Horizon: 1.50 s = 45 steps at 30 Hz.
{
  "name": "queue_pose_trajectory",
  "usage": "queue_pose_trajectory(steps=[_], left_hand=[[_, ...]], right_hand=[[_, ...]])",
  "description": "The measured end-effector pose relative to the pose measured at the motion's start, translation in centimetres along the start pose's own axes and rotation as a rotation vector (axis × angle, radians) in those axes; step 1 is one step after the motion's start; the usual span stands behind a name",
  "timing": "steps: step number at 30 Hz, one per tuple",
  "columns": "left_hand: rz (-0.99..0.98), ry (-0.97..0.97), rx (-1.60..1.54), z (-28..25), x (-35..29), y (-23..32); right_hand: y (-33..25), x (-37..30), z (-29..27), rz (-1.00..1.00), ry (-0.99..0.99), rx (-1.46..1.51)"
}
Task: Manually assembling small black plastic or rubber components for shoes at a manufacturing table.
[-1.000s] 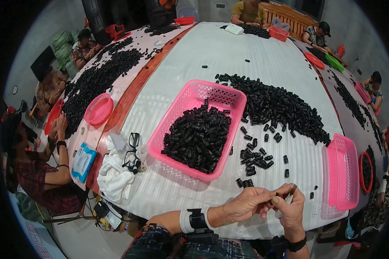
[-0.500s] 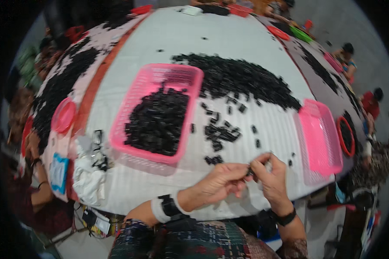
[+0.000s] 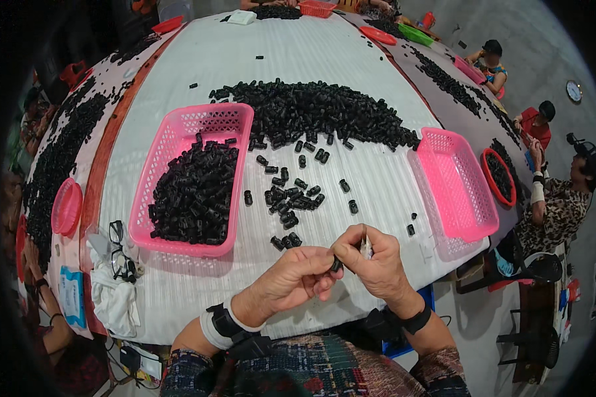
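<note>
My left hand (image 3: 291,276) pinches a small black plastic part (image 3: 336,265) between thumb and fingers, over the near edge of the white-covered table. Close against it, my right hand (image 3: 379,270) is closed around a thin blade-like tool (image 3: 365,245) with a pale side; its working end is hidden by the fingers. Beyond my hands lies a loose cluster of similar black parts (image 3: 291,198), short and cylindrical. Farther off they form a long heap (image 3: 324,112). To the left, a pink basket (image 3: 139,225) is partly filled with such parts.
An empty pink basket (image 3: 453,185) stands at the right, beside a red-rimmed basket of black parts (image 3: 498,177). At the left are glasses (image 3: 119,255), a white cloth (image 3: 116,301) and a blue-and-white packet (image 3: 71,296). Other people sit along neighbouring tables, including a person in patterned clothing (image 3: 556,218).
The view has swung, so the table and baskets sit farther left in the picture. My hands stay together at the black part, and the thin tool now shows more plainly in the right hand.
</note>
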<state>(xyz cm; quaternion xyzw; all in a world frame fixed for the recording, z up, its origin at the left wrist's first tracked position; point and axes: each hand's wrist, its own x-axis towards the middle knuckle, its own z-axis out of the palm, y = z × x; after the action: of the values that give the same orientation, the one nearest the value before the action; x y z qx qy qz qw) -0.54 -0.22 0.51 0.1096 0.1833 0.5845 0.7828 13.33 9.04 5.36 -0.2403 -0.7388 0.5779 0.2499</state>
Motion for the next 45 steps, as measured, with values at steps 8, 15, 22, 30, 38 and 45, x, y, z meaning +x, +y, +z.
queue_pose_trajectory(steps=[8,15,22,30,38,45], left_hand=[[-0.007,-0.047,-0.045,0.2,0.0,0.5],[0.007,-0.037,-0.054,0.2,0.1,0.4],[0.005,0.024,-0.036,-0.1,0.3,0.4],[0.007,0.053,-0.047,-0.4,0.4,0.3],[0.018,0.095,-0.062,-0.7,0.6,0.5],[0.052,0.150,-0.048,-1.3,0.7,0.5]], right_hand=[[-0.6,-0.3,-1.3,0.073,0.019,0.286],[0.2,0.1,-0.4,-0.279,0.002,-0.315],[1.0,0.6,-0.4,-0.323,0.022,-0.430],[1.6,0.9,-0.4,-0.278,0.022,-0.439],[2.3,1.3,-0.3,-0.281,0.018,-0.474],[3.1,1.3,-0.1,-0.247,-0.021,-0.487]])
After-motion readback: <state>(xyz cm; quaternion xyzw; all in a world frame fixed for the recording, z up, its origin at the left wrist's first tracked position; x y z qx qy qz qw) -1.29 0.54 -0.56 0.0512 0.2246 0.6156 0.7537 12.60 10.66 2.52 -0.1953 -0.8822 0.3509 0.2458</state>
